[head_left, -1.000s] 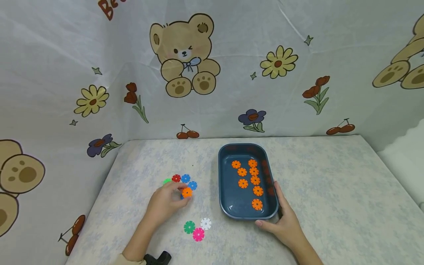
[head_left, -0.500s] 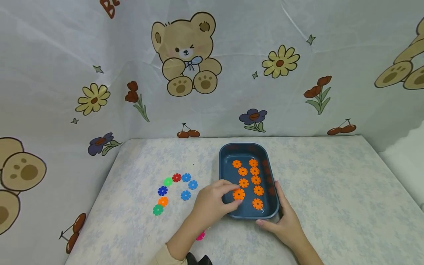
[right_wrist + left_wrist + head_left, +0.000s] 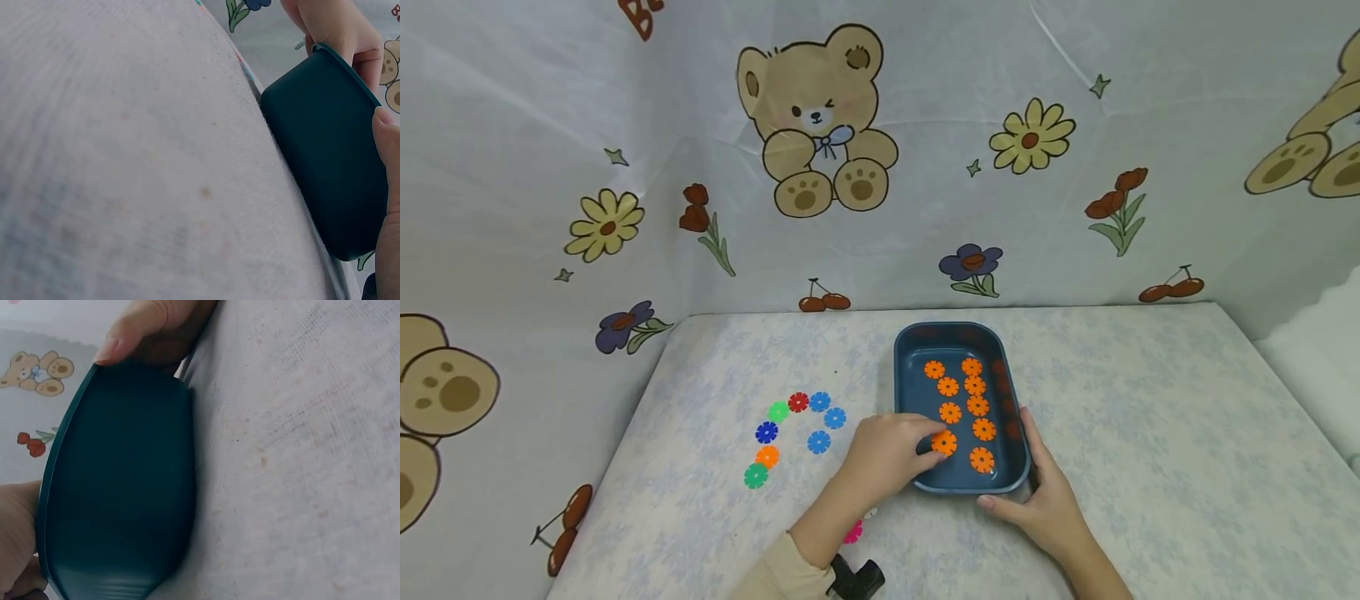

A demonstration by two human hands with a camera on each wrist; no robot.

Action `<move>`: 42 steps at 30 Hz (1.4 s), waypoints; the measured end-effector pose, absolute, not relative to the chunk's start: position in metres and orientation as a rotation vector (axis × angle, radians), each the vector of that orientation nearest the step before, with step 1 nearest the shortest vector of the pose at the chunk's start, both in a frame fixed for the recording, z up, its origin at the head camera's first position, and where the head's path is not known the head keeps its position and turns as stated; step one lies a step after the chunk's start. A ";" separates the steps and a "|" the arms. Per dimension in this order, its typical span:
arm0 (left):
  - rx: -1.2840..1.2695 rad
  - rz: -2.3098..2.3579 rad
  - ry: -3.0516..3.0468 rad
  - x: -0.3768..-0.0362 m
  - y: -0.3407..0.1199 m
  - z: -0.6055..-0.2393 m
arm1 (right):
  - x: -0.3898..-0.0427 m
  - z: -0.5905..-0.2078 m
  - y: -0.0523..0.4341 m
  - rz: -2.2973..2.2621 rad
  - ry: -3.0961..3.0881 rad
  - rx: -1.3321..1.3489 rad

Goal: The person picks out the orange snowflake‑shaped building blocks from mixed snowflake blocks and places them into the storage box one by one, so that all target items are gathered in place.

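Note:
A dark blue tray (image 3: 899, 400) stands on the pale cloth and holds several orange flower-shaped discs (image 3: 977, 406). My left hand (image 3: 928, 440) reaches over the tray's near left rim and pinches one more orange disc (image 3: 944, 442) just above the tray floor. My right hand (image 3: 1026, 487) grips the tray's near right corner, thumb on the front rim and fingers along the right wall. In the left wrist view the tray's outer wall (image 3: 125, 487) fills the left side. The right wrist view has the tray (image 3: 325, 144) at the right.
Loose discs lie in an arc left of the tray: green (image 3: 778, 411), red (image 3: 798, 402), blue (image 3: 819, 401), dark blue (image 3: 766, 432), orange (image 3: 767, 456), green (image 3: 756, 476). A pink disc (image 3: 852, 533) peeks from under my left forearm. A printed curtain (image 3: 820, 125) closes the back and sides.
My left hand lifted an orange disc from the loose group and carried it right into the tray. The right hand and the tray stayed put.

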State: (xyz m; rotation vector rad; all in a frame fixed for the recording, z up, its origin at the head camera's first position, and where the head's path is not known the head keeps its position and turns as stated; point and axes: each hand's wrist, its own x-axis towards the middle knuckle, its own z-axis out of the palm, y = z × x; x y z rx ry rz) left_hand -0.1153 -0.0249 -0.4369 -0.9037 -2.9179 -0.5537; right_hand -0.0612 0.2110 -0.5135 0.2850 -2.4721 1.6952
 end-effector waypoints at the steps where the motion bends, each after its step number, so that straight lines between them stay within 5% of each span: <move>1: -0.915 -0.527 -2.918 -0.116 -0.023 -0.437 | -0.061 -0.513 0.211 1.699 -2.471 0.283; 16: -1.064 -0.065 -2.944 -0.134 0.009 -0.444 | -0.060 -0.512 0.211 1.741 -2.448 0.287; 32: -0.785 -0.255 -3.047 -0.142 0.019 -0.444 | -0.061 -0.512 0.210 1.695 -2.471 0.283; 42: -0.955 -0.617 -2.906 -0.129 -0.005 -0.428 | -0.061 -0.513 0.212 1.676 -2.472 0.285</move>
